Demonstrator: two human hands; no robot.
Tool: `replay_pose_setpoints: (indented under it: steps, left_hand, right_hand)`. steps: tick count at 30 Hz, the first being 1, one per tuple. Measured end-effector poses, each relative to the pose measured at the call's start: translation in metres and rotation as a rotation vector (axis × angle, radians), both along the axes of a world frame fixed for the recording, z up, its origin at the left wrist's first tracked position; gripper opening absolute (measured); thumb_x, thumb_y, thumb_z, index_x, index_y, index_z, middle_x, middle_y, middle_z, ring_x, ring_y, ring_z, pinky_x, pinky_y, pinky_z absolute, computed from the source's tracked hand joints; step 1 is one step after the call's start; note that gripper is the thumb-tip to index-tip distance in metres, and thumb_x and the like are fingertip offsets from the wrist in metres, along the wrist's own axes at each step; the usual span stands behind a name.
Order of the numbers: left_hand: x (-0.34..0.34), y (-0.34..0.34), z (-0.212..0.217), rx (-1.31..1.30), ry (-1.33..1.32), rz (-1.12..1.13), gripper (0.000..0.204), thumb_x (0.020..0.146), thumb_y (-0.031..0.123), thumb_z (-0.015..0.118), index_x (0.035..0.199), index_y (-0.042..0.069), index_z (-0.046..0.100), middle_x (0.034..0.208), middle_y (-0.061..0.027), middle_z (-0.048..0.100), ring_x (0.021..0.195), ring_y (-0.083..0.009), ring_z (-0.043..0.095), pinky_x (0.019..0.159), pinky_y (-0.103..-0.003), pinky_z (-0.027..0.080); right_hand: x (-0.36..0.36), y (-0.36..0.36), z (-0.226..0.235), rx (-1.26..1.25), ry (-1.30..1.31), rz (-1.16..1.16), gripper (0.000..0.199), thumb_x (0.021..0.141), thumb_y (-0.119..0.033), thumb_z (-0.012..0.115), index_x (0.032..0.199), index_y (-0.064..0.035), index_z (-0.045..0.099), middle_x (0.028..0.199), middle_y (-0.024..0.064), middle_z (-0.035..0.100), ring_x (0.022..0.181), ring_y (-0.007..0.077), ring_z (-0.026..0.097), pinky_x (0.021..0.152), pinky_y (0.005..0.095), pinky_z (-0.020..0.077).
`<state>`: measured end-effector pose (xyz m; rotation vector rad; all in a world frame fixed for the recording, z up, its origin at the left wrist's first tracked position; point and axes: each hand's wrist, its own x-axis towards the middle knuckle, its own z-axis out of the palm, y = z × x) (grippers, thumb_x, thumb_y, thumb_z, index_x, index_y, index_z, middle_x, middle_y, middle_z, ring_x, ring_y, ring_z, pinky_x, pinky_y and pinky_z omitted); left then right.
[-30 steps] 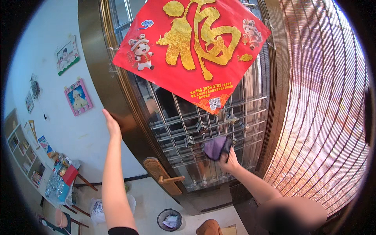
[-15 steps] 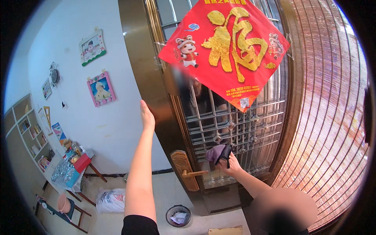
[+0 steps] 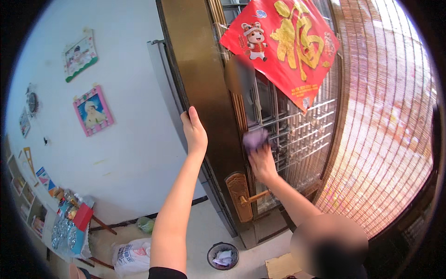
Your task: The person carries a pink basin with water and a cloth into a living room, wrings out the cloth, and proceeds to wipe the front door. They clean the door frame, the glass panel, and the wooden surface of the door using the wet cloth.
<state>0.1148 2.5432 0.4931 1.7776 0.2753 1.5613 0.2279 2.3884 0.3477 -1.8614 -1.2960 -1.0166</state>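
A brown metal door (image 3: 190, 60) with glazed, silvery barred panels stands before me. My left hand (image 3: 196, 132) grips its left edge, thumb on the front face and fingers partly hidden behind it. My right hand (image 3: 263, 163) holds a purple cloth (image 3: 255, 141) against the left side of the barred panel (image 3: 297, 135); both are slightly smeared by motion. Below that hand are an ornate handle plate (image 3: 238, 197) and its lever handle (image 3: 259, 196). A red diamond-shaped paper decoration (image 3: 274, 65) with a gold character hangs above the cloth.
A striped, see-through curtain (image 3: 381, 107) hangs at the right. On the floor are a dark bin (image 3: 223, 255) with paper inside and a white sack (image 3: 132, 256). A cluttered table (image 3: 65, 235) stands at the left below framed pictures (image 3: 93, 111). Cardboard (image 3: 278, 266) lies near the door.
My right hand has moved the cloth up from beside the lever to above it. The door has swung, showing a gap beyond its edge, and my left hand now wraps that edge.
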Motion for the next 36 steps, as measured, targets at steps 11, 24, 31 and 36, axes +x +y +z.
replay_pose_setpoints:
  steps: [11, 24, 31, 36]
  left_hand:
    - [-0.002, 0.006, 0.003, -0.036, 0.018, -0.111, 0.064, 0.089, 0.056, 0.032, 0.108, -0.004, 0.042, 0.100, -0.0190, 0.050, 0.094, -0.0311, 0.047, 0.086, -0.035, 0.035]
    - [-0.018, 0.007, 0.005, 0.031, -0.045, -0.185, 0.055, 0.088, 0.052, 0.040, 0.089, -0.003, 0.044, 0.077, -0.0124, 0.050, 0.071, -0.0220, 0.047, 0.069, -0.032, 0.040]
    - [-0.016, 0.015, 0.007, 0.063, -0.037, -0.230, 0.056, 0.088, 0.052, 0.040, 0.087, -0.004, 0.043, 0.076, -0.0133, 0.047, 0.072, -0.0232, 0.046, 0.070, -0.033, 0.040]
    - [-0.013, 0.017, 0.003, 0.054, -0.010, -0.219, 0.056, 0.088, 0.051, 0.039, 0.090, -0.004, 0.043, 0.079, -0.0134, 0.049, 0.074, -0.0226, 0.047, 0.070, -0.032, 0.040]
  right_hand:
    - [-0.023, -0.039, -0.016, 0.431, 0.399, 0.268, 0.038, 0.069, 0.004, 0.058, 0.105, -0.0011, 0.052, 0.099, 0.0183, 0.052, 0.095, 0.0374, 0.050, 0.083, 0.0384, 0.0408]
    - [-0.038, 0.003, 0.035, 0.278, 0.260, 0.155, 0.031, 0.073, 0.001, 0.055, 0.103, -0.0003, 0.047, 0.102, 0.0182, 0.047, 0.095, 0.0363, 0.047, 0.082, 0.0387, 0.0399]
    - [-0.060, -0.026, -0.025, -0.071, 0.391, 0.160, 0.019, 0.075, -0.008, 0.056, 0.093, -0.0032, 0.050, 0.085, 0.0145, 0.054, 0.088, 0.0330, 0.053, 0.074, 0.0395, 0.0451]
    - [-0.092, 0.017, -0.010, -0.059, 0.168, -0.021, 0.025, 0.070, -0.004, 0.053, 0.095, -0.0078, 0.054, 0.086, 0.0160, 0.055, 0.084, 0.0330, 0.054, 0.069, 0.0401, 0.0465]
